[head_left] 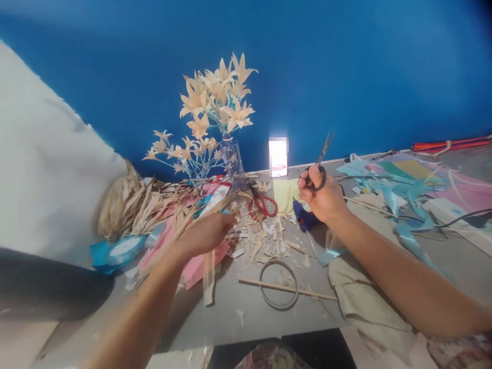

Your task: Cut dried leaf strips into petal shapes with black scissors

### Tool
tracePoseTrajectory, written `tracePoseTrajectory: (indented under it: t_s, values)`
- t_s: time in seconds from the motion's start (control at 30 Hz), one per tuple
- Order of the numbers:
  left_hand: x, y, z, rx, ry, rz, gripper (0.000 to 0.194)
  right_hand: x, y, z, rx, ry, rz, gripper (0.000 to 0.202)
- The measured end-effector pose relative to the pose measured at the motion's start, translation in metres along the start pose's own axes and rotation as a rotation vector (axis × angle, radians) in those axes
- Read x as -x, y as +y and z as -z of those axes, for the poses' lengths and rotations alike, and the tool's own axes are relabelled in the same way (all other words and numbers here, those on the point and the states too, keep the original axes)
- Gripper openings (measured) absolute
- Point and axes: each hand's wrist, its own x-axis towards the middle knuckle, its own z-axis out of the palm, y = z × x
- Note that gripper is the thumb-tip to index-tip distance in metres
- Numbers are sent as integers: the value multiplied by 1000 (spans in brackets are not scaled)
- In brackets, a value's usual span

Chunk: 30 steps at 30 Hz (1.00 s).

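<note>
My right hand point(321, 195) holds a pair of scissors point(323, 161) by the black handles, blades pointing up. My left hand point(211, 233) is low over a heap of dried husk strips and pink paper point(200, 269); its fingers are curled down and mostly hidden. A pale husk strip point(208, 282) hangs out below this hand; whether it is gripped does not show. To the right of my left hand, red-handled scissors point(263, 205) lie among husk scraps point(265, 238). A blue glue gun point(303, 215) lies just below my right hand.
Husk flowers point(219, 92) stand in a clear bottle point(232, 159), with a smaller bunch point(192, 154) beside it. A lit phone point(278, 156) leans at the wall. A grey ring point(279, 305) and thin stick point(249, 282) lie in front. Blue ribbon roll point(119, 251) left; cloth point(357, 282) right.
</note>
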Motion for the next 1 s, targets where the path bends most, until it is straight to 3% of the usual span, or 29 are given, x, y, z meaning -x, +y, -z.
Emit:
tracePoseTrajectory:
  t_s: [0.1,0.2,0.4,0.57,0.73,0.87,1.0]
  values:
    - [16,-17,13,-24,-40,89,24,4,6,-3,15,-20,-44,48]
    - [31,-29,16,-97,23,239,26,9,12,-7,41,-55,-78,49]
    - [56,-25,-16,-215,-38,492,29,12,26,-2,186,-148,-67,44]
    - [47,-8,-23,-201,66,408,23,12,32,1,288,-206,-106,43]
    - [10,4,-26,-261,20,357,24,18,30,-7,409,-205,-126,40]
    - [-5,1,-40,-267,17,362,26,22,27,-11,503,-253,-118,39]
    - [-3,-9,-49,-244,43,346,21,22,28,-11,554,-321,-121,36]
